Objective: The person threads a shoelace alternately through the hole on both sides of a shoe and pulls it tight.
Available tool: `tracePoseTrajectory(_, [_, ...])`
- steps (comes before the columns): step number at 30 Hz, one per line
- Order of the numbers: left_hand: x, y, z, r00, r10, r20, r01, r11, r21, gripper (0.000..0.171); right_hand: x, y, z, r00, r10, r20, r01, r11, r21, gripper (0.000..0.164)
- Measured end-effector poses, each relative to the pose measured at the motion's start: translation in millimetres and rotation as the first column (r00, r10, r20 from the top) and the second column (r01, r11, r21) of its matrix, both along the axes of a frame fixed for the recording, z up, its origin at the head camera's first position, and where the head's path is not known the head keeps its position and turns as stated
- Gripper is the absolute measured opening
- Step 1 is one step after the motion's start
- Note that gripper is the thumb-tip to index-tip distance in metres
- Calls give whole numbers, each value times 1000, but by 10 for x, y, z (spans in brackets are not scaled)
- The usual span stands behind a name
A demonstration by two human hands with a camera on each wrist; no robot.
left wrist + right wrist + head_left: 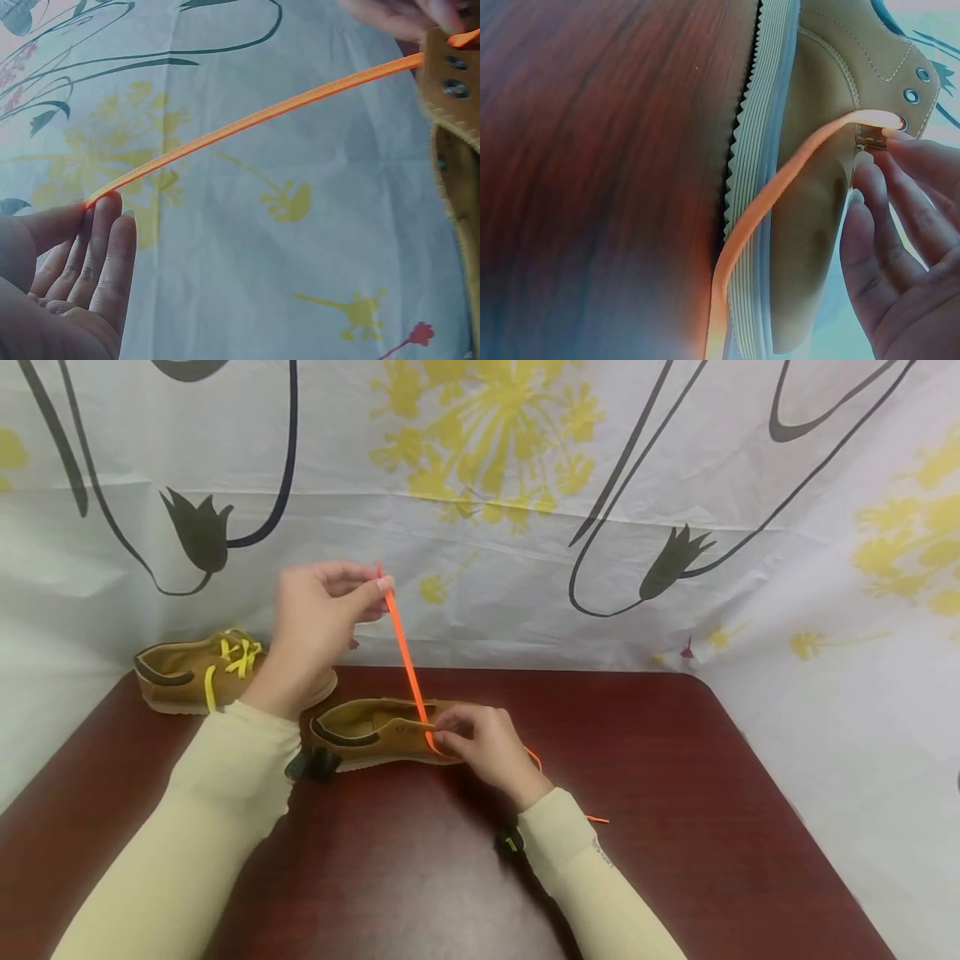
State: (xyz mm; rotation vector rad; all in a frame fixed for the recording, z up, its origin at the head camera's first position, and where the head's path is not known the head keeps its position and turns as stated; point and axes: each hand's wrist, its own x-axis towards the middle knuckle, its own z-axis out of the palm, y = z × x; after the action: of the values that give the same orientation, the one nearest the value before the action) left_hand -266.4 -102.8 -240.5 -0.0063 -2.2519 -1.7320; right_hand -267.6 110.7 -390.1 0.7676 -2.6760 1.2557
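A tan shoe (397, 745) lies on its sole on the table, its toe end partly behind my right hand (491, 747). An orange shoelace (407, 656) runs through an eyelet nearest the toe. Its upper length is drawn up taut to my left hand (318, 614), which pinches it near the end between thumb and fingertips, high above the shoe. In the right wrist view, my right thumb and fingers pinch the edge of the eyelet flap (889, 64) beside the laced eyelet. From there the lace's other part crosses the shoe's side and hangs over the sole (761, 187).
Another tan shoe (176, 689) with yellow laces (240, 656) stands at the back left, partly hidden by my left forearm. The dark red table (360, 877) ends at a patterned white sheet (480, 618). A loose orange lace end (597, 819) lies right of my right wrist.
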Motion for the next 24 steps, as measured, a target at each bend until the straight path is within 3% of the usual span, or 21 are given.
tracePoseTrajectory(2, [15, -2, 84, 1000, 2, -25, -1, 1000, 23, 33, 1, -5, 0, 1000, 0, 3, 0, 1000, -7, 8])
tracePoseTrajectory(6, [18, 4, 217, 993, -14, -115, 32, 987, 159, 26, 12, -8, 6, 1000, 0, 8, 0, 1000, -9, 9])
tracePoseTrajectory(12, [30, 18, 311, 980, -16, -200, 84, 937, 339, 20, 20, -5, 2, 1000, -4, 18, 4, 1000, -4, 8])
tracePoseTrajectory(19, [75, 48, 410, 959, 0, -282, 125, 897, 424, 25, 14, -10, -5, 999, -5, 36, 5, 1000, -10, 9])
tracePoseTrajectory(24, [168, 125, 529, 945, -1, -329, 179, 840, 513, 25, 18, -9, 8, 999, 2, 38, -1, 1000, -13, 9])
